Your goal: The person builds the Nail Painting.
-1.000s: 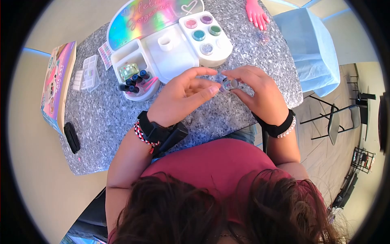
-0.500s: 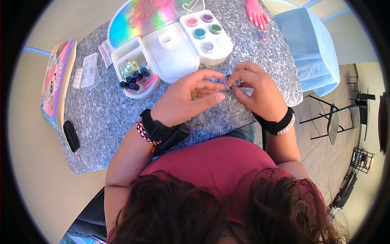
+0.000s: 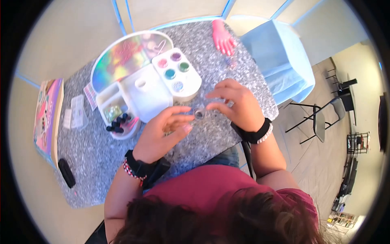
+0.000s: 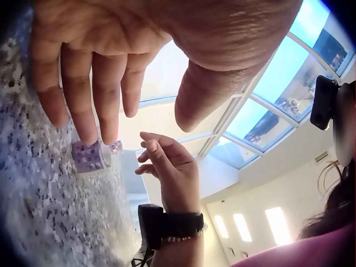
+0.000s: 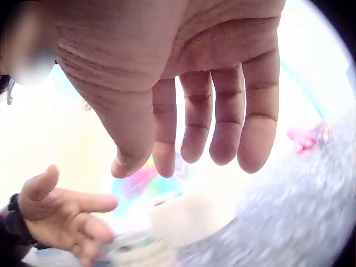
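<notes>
A small round jar (image 3: 199, 113) with a lilac, speckled side (image 4: 88, 158) stands on the speckled table between the hands. My left hand (image 3: 162, 134) is at its left, fingers extended and loosely bent, fingertips right at the jar in the left wrist view. To the jar's right, my right hand (image 3: 239, 105) is raised a little away from it. Its fingers (image 5: 257, 128) hang nearly straight with nothing between them. Beyond the jar sits a white vanity tray (image 3: 152, 99) carrying several pots of coloured glitter (image 3: 170, 73).
Black-capped polish bottles (image 3: 118, 123) fill the tray's left compartment. A pink model hand (image 3: 223, 40) lies at the far edge. At the left are a clear divided case (image 3: 78, 112), a colourful box (image 3: 48, 120) and a black pouch (image 3: 66, 173). A blue-draped object (image 3: 280, 61) adjoins the table's right side.
My right hand had its fingers at the jar's top half a second ago and has since drawn back, fingers spread. My left hand stays beside the jar. The head view has shifted.
</notes>
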`<state>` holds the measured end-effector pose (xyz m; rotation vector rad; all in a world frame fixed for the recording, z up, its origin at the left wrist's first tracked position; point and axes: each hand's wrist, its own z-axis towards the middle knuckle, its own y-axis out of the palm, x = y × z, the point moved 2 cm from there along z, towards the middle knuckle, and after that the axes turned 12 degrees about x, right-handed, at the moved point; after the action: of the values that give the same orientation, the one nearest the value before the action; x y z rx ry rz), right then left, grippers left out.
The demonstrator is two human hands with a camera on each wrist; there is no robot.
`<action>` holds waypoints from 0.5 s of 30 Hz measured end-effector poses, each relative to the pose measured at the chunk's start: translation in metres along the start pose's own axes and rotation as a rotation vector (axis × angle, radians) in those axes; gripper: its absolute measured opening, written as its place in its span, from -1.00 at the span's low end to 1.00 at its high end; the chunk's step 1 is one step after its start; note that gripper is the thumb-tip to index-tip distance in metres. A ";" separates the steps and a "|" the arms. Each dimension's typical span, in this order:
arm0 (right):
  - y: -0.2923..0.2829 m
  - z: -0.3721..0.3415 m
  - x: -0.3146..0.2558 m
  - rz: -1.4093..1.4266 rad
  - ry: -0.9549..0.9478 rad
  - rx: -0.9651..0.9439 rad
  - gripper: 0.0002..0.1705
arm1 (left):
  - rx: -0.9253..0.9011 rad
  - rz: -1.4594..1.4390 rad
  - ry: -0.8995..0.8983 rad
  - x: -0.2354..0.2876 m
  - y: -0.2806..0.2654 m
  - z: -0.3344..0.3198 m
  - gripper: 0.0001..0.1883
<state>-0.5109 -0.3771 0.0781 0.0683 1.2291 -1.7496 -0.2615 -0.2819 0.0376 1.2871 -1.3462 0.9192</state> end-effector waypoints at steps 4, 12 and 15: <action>-0.027 0.043 0.055 -0.179 0.112 0.107 -0.72 | 0.051 0.014 0.054 0.003 0.000 0.000 -0.51; -0.017 0.076 0.138 -0.346 0.198 -0.081 -0.59 | 0.111 0.018 0.038 -0.001 -0.008 0.005 -0.52; -0.018 0.057 0.050 -0.017 0.226 0.120 -0.62 | 0.123 0.033 0.092 -0.001 -0.009 0.003 -0.52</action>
<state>-0.5253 -0.4525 0.0921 0.3347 1.2859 -1.8680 -0.2537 -0.2861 0.0346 1.3022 -1.2592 1.0851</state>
